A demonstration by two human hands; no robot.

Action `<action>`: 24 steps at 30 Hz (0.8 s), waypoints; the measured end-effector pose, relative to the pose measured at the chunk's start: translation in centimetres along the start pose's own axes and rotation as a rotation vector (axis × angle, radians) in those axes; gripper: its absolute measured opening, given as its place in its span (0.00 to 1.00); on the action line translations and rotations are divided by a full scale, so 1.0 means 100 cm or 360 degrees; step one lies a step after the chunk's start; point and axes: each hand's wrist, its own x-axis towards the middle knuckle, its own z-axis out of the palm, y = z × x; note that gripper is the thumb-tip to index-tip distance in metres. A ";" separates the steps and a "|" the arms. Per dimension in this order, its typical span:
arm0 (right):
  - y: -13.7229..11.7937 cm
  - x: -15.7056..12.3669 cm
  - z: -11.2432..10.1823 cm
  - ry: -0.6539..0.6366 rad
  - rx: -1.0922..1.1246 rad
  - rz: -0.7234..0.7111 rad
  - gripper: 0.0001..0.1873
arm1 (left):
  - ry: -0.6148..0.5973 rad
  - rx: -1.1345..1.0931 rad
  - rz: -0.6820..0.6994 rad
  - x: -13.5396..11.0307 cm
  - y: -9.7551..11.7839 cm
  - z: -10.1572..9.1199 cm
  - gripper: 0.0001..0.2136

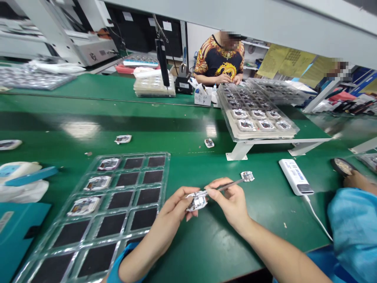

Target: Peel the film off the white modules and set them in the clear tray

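Observation:
My left hand (pixel 174 206) is closed on the edge of a small white-framed circuit board assembly (pixel 198 202), held above the green bench. In my right hand (pixel 232 202) is a pair of metal tweezers (pixel 234 183), pinched between thumb and fingers. Their tip end meets the upper edge of the assembly, and the exact contact is hidden by my fingers. A similar assembly (pixel 247 176) lies on the bench just beyond my right hand. To my left sits a clear compartment tray (pixel 168 165) with dark pads, with similar assemblies in its left column.
Stacked trays of assemblies (pixel 265 135) rest on a raised stand at back right. A white power bank-like device (pixel 294 177) with a cable lies right. A co-worker's blue sleeve (pixel 353 220) is at far right, and another person (pixel 220 59) sits opposite. A black electric screwdriver (pixel 161 61) hangs overhead.

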 end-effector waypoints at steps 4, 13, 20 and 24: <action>0.002 -0.002 -0.001 0.0054 -0.0083 -0.0135 0.05 | -0.0016 -0.0153 -0.0015 -0.002 0.004 0.002 0.14; 0.003 -0.002 0.003 -0.0015 0.0099 -0.0021 0.09 | -0.0029 0.0020 0.0050 -0.001 0.000 0.004 0.16; -0.004 -0.004 0.002 -0.0166 -0.0119 -0.0490 0.03 | -0.0006 0.0052 0.0031 0.000 0.001 0.001 0.16; -0.012 -0.004 -0.001 -0.0282 -0.0412 -0.0933 0.05 | 0.0023 0.0017 -0.0062 0.000 0.002 -0.001 0.16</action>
